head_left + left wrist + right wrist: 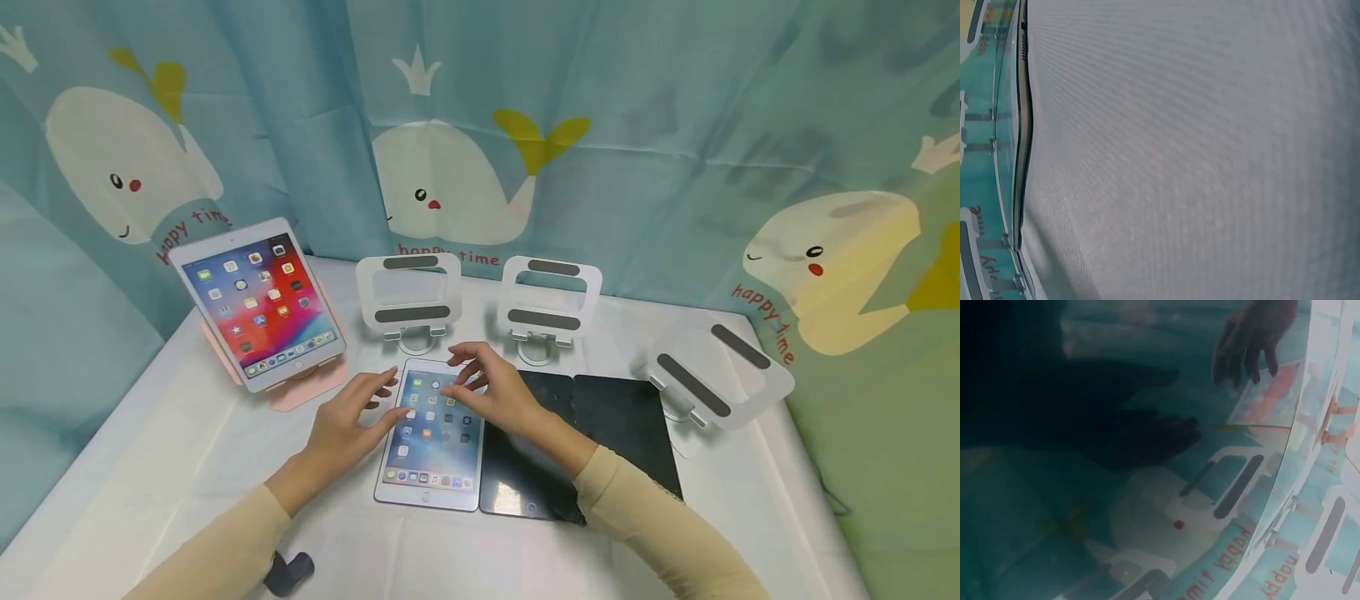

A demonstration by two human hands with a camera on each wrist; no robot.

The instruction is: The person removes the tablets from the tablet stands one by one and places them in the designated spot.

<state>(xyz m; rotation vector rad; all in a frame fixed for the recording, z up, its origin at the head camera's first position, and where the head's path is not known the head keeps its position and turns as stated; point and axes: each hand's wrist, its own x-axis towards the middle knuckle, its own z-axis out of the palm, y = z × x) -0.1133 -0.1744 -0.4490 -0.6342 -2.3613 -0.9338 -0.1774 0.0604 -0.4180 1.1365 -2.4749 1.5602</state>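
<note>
A white-framed tablet lies flat on the white tablecloth with its icon screen lit. My left hand is at its left edge, the thumb reaching over the screen and the fingers loosely bent. From the right, my right hand overlaps the tablet's upper right part, fingers loosely bent and holding nothing. Two dark tablets lie side by side just right of the lit one, partly under my right forearm. In the right wrist view a dark glossy screen mirrors hands and stands. The left wrist view shows a tablet's thin edge.
Another lit tablet leans on a pink stand at the back left. White stands with grey pads line the back, one of them angled at the right. A small black object lies near my left sleeve. Whale-print curtains enclose the table.
</note>
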